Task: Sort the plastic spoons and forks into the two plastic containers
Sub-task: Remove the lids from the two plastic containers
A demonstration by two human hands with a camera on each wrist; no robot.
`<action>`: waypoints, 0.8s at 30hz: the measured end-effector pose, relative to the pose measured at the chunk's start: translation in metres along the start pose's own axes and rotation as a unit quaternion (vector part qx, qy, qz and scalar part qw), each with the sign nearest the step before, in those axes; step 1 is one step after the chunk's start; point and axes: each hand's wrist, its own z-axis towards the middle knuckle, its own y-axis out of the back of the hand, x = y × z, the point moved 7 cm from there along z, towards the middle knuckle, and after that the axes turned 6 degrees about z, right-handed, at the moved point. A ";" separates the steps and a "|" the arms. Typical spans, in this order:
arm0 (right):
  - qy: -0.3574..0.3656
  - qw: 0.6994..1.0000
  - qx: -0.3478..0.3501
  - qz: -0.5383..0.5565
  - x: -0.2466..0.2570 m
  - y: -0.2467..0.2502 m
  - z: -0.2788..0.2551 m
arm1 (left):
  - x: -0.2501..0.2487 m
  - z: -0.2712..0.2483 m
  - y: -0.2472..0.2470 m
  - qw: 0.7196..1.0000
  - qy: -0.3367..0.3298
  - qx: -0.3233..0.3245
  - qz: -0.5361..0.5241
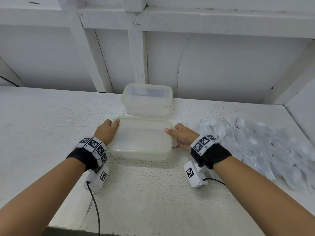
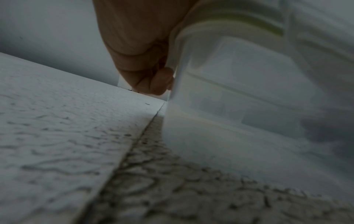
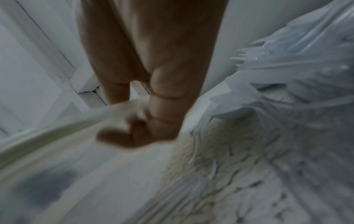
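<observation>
Our left hand (image 1: pixel 106 132) and right hand (image 1: pixel 182 137) clasp the short ends of the near container (image 1: pixel 141 137), thumbs hooked over its green-edged lid, as it sits on the white table (image 1: pixel 42 120). Just behind it stands the far container (image 1: pixel 147 99), also lidded. The heap of clear spoons and forks (image 1: pixel 259 147) lies just right of our right hand.

A bare utility room: rough white-painted shelf (image 1: pixel 51 120) beneath white-painted timber framing (image 1: pixel 136 57).

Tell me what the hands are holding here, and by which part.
Both hold the near container by its short ends: left hand at the left end, right hand at the right, thumbs over the rim.
</observation>
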 end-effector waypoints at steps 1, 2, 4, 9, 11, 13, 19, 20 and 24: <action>0.015 0.999 -0.025 -0.015 0.001 0.003 0.001 | 0.000 0.000 0.000 1.000 0.001 -0.001 -0.003; 0.028 0.998 -0.040 -0.028 0.002 0.004 0.002 | 0.001 0.000 0.000 1.000 0.001 -0.003 -0.006; 0.034 0.998 -0.043 -0.024 -0.001 0.003 0.001 | 0.002 0.000 0.000 1.000 0.002 -0.005 -0.008; 0.046 0.995 -0.057 -0.073 -0.002 -0.001 -0.002 | 0.002 0.001 -0.001 1.000 0.005 0.012 -0.025; 0.064 0.989 -0.083 -0.103 0.001 -0.001 -0.001 | -0.001 0.002 -0.002 0.999 0.005 0.026 -0.025; 0.076 0.982 -0.105 -0.136 0.003 -0.002 -0.002 | -0.003 0.003 -0.002 0.999 0.004 0.031 -0.030; 0.092 0.978 -0.120 -0.146 0.001 -0.005 -0.005 | 0.003 0.003 0.006 1.000 0.012 -0.023 -0.003; 0.096 0.977 -0.122 -0.143 0.001 -0.004 -0.005 | 0.003 0.003 0.006 1.000 0.013 -0.027 0.003; 0.104 0.975 -0.133 -0.144 0.005 0.000 -0.004 | 0.003 -0.001 0.006 0.999 0.018 -0.024 -0.032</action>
